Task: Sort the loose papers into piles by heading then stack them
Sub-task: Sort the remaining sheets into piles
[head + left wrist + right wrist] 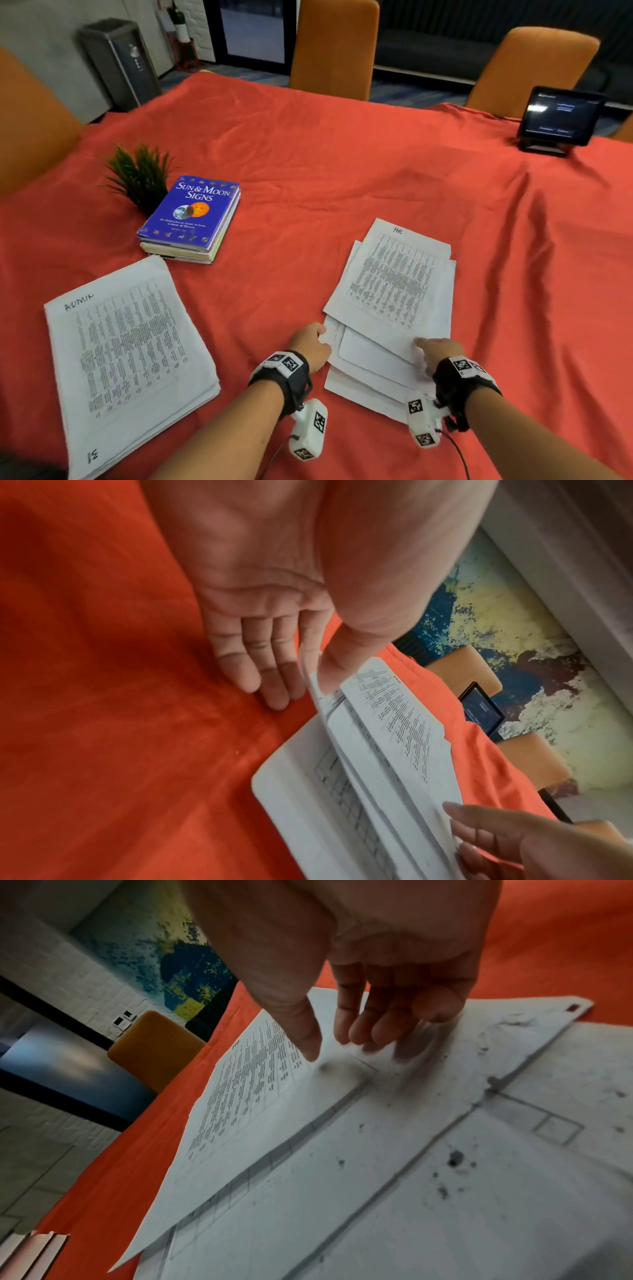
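Note:
A tidy pile headed ADMIN [130, 356] lies at the front left of the red tablecloth [342, 154]. To the right, several loose sheets are fanned out, the top one headed HR [394, 284]. My left hand [310, 342] is at that fan's left edge. In the left wrist view its thumb [329, 666] and forefinger pinch the raised corner of the upper sheets [387, 739], and the other fingers lie straight on the cloth. My right hand [436, 351] rests its straight fingertips [359, 1034] on the lower part of the fanned sheets [342, 1150].
A stack of books with a blue cover [191, 219] and a small green plant [140, 174] stand behind the ADMIN pile. A tablet on a stand [558, 118] is at the far right edge. Orange chairs [334, 48] line the far side.

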`<action>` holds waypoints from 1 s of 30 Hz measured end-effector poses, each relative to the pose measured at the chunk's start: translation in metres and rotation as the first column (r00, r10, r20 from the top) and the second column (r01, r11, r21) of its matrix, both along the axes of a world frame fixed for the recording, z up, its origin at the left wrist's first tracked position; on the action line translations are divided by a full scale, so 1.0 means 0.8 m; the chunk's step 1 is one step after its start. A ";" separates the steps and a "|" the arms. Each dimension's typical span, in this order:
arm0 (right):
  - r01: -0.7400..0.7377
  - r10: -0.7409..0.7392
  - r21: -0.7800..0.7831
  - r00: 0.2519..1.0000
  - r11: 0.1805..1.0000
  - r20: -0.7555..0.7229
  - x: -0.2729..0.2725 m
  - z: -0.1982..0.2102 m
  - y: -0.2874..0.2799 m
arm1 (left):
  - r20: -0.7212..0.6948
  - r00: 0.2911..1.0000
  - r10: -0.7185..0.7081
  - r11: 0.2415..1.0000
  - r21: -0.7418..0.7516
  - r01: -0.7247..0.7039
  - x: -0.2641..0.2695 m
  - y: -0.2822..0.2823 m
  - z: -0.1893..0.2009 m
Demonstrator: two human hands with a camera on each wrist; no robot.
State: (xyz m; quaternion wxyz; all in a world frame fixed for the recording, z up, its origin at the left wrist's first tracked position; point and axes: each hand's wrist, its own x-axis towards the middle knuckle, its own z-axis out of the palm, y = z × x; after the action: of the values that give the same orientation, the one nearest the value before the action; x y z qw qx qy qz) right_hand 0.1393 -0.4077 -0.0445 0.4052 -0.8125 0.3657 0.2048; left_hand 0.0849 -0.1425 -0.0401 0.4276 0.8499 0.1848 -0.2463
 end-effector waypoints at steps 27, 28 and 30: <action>-0.292 0.275 -0.180 0.955 0.939 -0.114 0.022 -0.013 0.026 | 0.138 0.966 0.218 0.969 0.084 -0.231 0.059 -0.018 0.020; -0.282 0.268 -0.170 0.958 0.944 -0.102 0.021 -0.011 0.025 | 0.119 0.966 0.230 0.971 0.038 -0.236 0.061 -0.020 0.018; -0.241 0.235 -0.150 0.970 0.959 -0.055 0.025 -0.011 0.021 | 0.058 0.966 0.250 0.961 -0.137 -0.241 0.063 -0.025 0.019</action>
State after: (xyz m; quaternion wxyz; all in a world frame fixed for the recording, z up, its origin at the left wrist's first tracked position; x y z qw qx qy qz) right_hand 0.1592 -0.3908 -0.0535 0.3064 -0.8757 0.2875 0.2379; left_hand 0.1351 -0.1625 -0.0245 0.5153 0.7996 0.2565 -0.1709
